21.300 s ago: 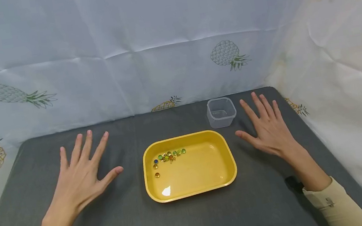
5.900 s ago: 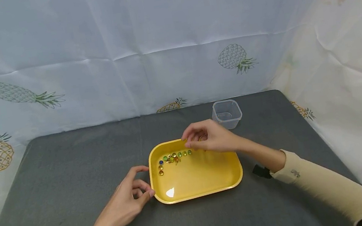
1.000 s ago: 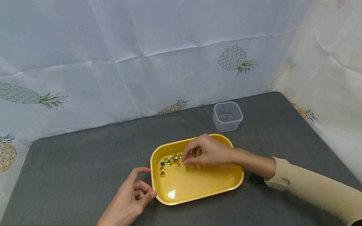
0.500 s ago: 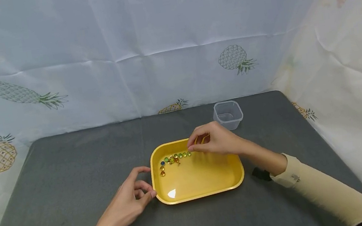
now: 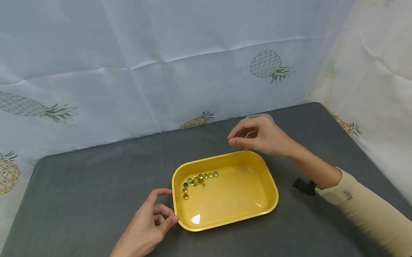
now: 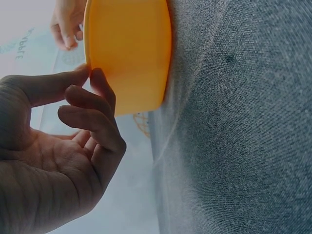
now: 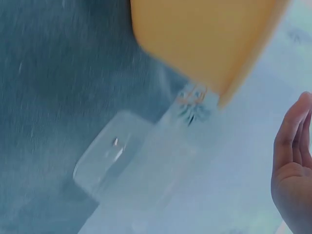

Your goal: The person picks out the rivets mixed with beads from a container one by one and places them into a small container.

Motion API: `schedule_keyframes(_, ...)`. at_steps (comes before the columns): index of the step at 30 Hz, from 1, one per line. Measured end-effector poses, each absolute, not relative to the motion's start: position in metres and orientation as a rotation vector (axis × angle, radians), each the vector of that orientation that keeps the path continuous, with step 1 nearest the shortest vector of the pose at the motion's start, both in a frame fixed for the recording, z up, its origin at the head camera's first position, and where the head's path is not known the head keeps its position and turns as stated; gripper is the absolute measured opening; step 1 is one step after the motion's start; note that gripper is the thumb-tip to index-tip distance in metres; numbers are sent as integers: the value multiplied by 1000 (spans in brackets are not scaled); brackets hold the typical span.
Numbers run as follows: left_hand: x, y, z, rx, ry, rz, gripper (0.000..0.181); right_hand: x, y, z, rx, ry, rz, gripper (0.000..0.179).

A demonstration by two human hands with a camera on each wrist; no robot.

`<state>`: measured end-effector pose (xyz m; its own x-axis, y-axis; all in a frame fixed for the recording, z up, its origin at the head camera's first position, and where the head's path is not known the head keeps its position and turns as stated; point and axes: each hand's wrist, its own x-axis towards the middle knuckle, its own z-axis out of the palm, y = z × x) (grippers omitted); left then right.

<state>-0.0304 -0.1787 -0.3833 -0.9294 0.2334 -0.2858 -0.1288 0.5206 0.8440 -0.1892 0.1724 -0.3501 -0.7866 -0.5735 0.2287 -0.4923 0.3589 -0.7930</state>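
Note:
My left hand [image 5: 146,226] holds the left rim of a shallow yellow tray [image 5: 228,223] between curled index finger and thumb. In the left wrist view the fingertips of that left hand [image 6: 73,141] meet the tray's edge. Off the tray's far right corner, my right hand [image 5: 261,136] hovers with thumb and fingertips close together; whether something small is between them is too small to tell. It covers most of the clear plastic box [image 5: 264,115]. Inside the tray lie green glass beads [image 5: 205,176], amber beads [image 5: 186,196], a blue bead [image 5: 185,185] and small gold charms [image 5: 202,181].
A grey cloth [image 5: 98,180] covers the table. White pineapple-print fabric [image 5: 199,80] hangs behind it and along the right side. In the right wrist view, a small dark speck and a glint show in the clear box [image 7: 105,158].
My right hand has lifted from beside the beads and moved right and away, out of the tray to the clear box. My left hand stays at the tray's rim.

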Motion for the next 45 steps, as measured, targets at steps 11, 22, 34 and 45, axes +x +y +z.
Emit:
schedule_keyframes(11,-30,-178,-383,80,2398,1383,60,-206,209,-350,-849,2622,-1494,14)
schedule_keyframes(22,-29,-179,-384,108,2395,1392,60,-222,233,-361,-764,2724,-1442,14)
schedule_keyframes(34,-30,-179,-384,114,2402,1382,60,-237,244,-380,-793,2788,-1342,13)
schedule_keyframes(45,-30,-179,-384,114,2413,1378,59,-241,242,-383,-833,2830,-1232,14)
